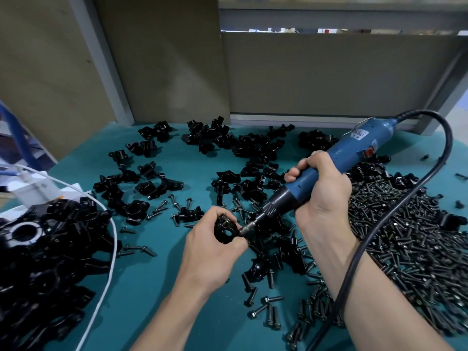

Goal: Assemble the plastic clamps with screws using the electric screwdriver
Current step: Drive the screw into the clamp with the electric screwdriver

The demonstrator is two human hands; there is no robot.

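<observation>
Held part: one black plastic clamp (224, 230), at lower centre of the frame, just above the worktop (192, 158).
Left hand (212, 241): fingers (222, 211) and thumb curled round the clamp, pinching it, bore towards the viewer.
Right hand (321, 191): fingers wrapped fully round the barrel of the electric screwdriver (336, 160).
Deciding relation: the bit (249, 226) meets the clamp's right side. The clamp lies down and left of the right hand, at the tip of the tool.
Long axis: the driver slopes from upper right of the frame to lower centre. Any push should run along that line.
Nearer hand: the left, already on the clamp.
Screw at the bit: too small and dark to make out.
Count, tools: one driver, with one black cord (379, 236).
Count, screws: loose screws (405, 236) heaped at right and scattered at centre, too many to count.
Count, clamps: one in hand. Clamp pieces (228, 140) lie strewn across the upper centre and a clamp pile (45, 249) sits at lower left, dozens in all and past counting.
Other: one white cable (112, 239) crosses the pile at left.
</observation>
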